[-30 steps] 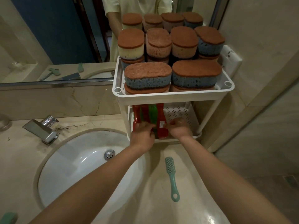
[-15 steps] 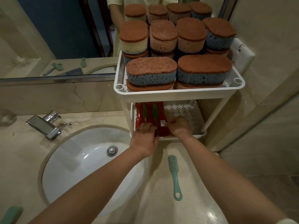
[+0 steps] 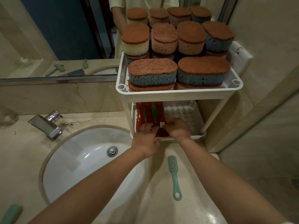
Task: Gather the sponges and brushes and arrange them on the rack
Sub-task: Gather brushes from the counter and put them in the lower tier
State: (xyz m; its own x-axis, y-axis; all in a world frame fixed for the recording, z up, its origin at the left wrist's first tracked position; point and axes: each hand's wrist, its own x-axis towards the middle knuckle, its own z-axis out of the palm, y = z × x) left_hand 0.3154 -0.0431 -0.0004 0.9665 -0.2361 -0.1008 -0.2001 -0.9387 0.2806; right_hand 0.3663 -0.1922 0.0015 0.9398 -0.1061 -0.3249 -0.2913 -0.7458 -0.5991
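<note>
Bathroom counter (image 3: 24, 159): beige veined marble, cracked by the faucet (image 3: 47, 125). Mirror (image 3: 48, 38) on the back wall, up and left of the hands.
Bottom-left corner, well left of the left forearm: a teal object, too blurred to identify.
Faucet: boxy chrome, well left of the left hand (image 3: 145, 141).
Sink (image 3: 77, 167): glossy white oval basin with a metal drain (image 3: 112, 151), under and left of the left forearm.
Left hand: fingers curled over the handle ends of the red brushes (image 3: 155, 113).
Right hand (image 3: 178, 129): close beside the left, fingertips pinching the rightmost red brush at a small white label.
Red brushes: glossy plastic with green showing between them, side by side on the left of the lower tier of the rack (image 3: 178, 93), handles toward the hands.
Rack: white plastic, two tiers, perforated lower floor.
Sponges (image 3: 152, 73): on the top tier above the hands. Oval, porous, stacked, with rust scouring tops and blue, pink or yellow bodies.
Teal brush (image 3: 174, 175): plastic with a loop handle, flat on the counter between the forearms.
Beige wall to the right of the right hand.
</note>
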